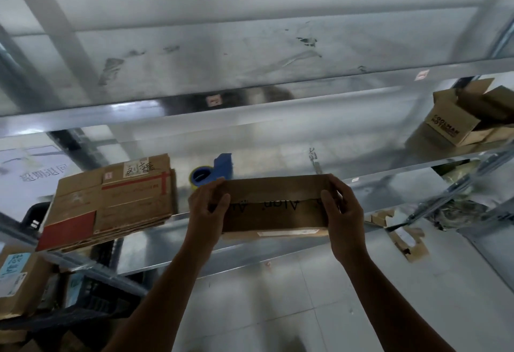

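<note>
Cardboard, stiff and probably light: the shallow brown cardboard parcel [278, 207] sits at the front edge of the grey metal shelf [278, 154]. The left hand [207, 210] and right hand [345, 212] clamp its short ends, fingers [338, 186] curled over the top. Those ends look like the firmest hold, though the corners could crush.

Just beyond the left fingers sits a blue tape roll [200, 177], then a stack of flattened cardboard boxes [111, 201]. Well right of the right fingers stands an open brown printed carton [456, 123], its contents hidden.

Both hands [207, 207] [343, 218] gripping cardboard box [275, 207]
</note>
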A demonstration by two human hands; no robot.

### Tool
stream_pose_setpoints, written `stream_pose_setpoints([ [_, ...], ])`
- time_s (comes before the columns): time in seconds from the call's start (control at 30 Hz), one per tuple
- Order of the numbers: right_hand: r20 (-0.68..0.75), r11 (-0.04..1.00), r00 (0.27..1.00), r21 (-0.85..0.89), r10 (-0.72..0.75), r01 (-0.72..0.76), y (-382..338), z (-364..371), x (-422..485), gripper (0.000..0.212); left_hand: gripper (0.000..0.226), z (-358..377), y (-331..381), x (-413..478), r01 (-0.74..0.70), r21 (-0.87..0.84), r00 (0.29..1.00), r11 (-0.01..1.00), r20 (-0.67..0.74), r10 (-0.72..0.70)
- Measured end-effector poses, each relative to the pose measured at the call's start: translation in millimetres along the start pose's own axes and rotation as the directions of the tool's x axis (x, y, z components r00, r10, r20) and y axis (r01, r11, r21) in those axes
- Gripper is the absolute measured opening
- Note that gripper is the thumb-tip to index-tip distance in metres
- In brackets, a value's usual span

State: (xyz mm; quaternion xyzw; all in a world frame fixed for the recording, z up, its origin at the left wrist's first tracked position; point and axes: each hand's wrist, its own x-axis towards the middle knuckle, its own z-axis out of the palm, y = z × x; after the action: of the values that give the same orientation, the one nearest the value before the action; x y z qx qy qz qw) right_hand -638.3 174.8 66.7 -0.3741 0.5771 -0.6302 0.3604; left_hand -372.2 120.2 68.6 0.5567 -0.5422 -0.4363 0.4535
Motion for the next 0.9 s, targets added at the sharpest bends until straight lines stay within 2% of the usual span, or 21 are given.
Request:
stream_pose_setpoints([
  [0.1, 0.003, 0.999, 0.999, 0.013, -0.035, 0.035, -13, -37, 49, 0.037, 0.031, 53, 27, 18, 0.008, -0.082, 1.000, 0.997, 0.019, -0.007],
  [0.3, 0.010, 0.998, 0.998, -0.005, -0.064, 0.064, -17, -73, 129, 0.035, 0.041, 121, 52, 58, -0.013, -0.041, 0.999, 0.999, 0.032, 0.015],
  [0.47, 0.054, 0.996, 0.998, -0.088, -0.022, 0.027, 14, -69, 193, 0.030, 0.042, 152, 32, 106, 0.037, -0.040, 0.999, 0.999, 0.021, -0.037],
  [0.6, 0.061, 0.990, 0.998, -0.140, 0.024, -0.015, 35, -58, 238, 0.029, 0.042, 170, 16, 147, 0.055, 0.015, 0.998, 0.998, 0.023, -0.055],
  [0.73, 0.098, 0.973, 0.994, -0.229, 0.039, -0.015, 42, -48, 276, 0.026, 0.038, 184, 16, 180, 0.063, 0.102, 0.997, 0.993, -0.041, -0.059],
  [0.9, 0.111, 0.961, 0.991, -0.274, 0.080, -0.047, 54, -44, 301, 0.031, 0.035, 192, 11, 198, 0.171, 0.048, 0.983, 0.984, -0.083, -0.166],
])
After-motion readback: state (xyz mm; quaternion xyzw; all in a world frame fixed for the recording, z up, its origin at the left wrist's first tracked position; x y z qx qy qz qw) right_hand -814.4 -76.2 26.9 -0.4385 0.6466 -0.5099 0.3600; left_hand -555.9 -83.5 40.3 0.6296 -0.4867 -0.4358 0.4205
